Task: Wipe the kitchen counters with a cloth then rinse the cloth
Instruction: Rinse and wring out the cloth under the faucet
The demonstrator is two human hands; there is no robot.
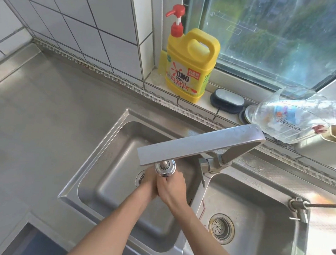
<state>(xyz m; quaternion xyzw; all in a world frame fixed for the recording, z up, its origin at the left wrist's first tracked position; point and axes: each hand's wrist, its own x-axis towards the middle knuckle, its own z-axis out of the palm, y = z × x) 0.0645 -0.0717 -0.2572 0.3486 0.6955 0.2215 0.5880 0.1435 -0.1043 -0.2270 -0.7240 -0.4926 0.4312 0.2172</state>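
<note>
Both my hands meet in the left sink basin (107,175), right under the spray head (165,168) of the flat steel faucet (198,143). My left hand (148,183) lies partly beneath my right hand (171,188), and the two press against each other. The spray head hides the fingertips. No cloth shows in view; whether something sits between the palms is hidden. I cannot make out any running water.
The steel counter (43,117) stretches to the left. The right basin (256,214) has a drain strainer (221,228). On the window sill stand a yellow detergent jug (189,68), a dark scrub brush (227,100) and a cut clear plastic bottle (292,117).
</note>
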